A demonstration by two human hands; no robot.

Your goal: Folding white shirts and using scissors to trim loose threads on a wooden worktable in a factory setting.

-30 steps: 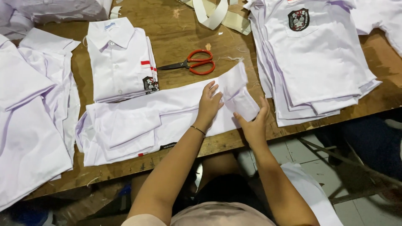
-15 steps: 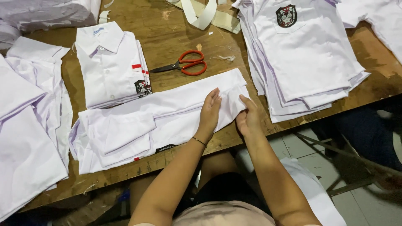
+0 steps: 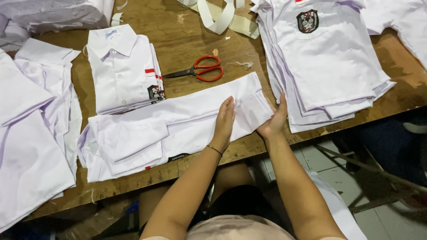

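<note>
A white shirt [image 3: 178,122] lies folded into a long strip across the front of the wooden table [image 3: 182,40], its sleeves tucked at the left end. My left hand [image 3: 223,122] stands edge-on across the strip near its right end, fingers straight and together. My right hand [image 3: 274,119] grips the strip's right end from the side, thumb on top of the cloth.
A folded white shirt with a badge [image 3: 122,66] lies behind the strip. Red-handled scissors [image 3: 200,71] sit mid-table. A stack of unfolded badge shirts [image 3: 329,58] fills the right side; more white shirts [image 3: 31,133] are heaped at the left. Cardboard strips [image 3: 222,15] lie at the back.
The raised right end of the strip has been laid flat. My right hand has slid out to the strip's end edge, and my left hand has turned edge-on across the cloth.
</note>
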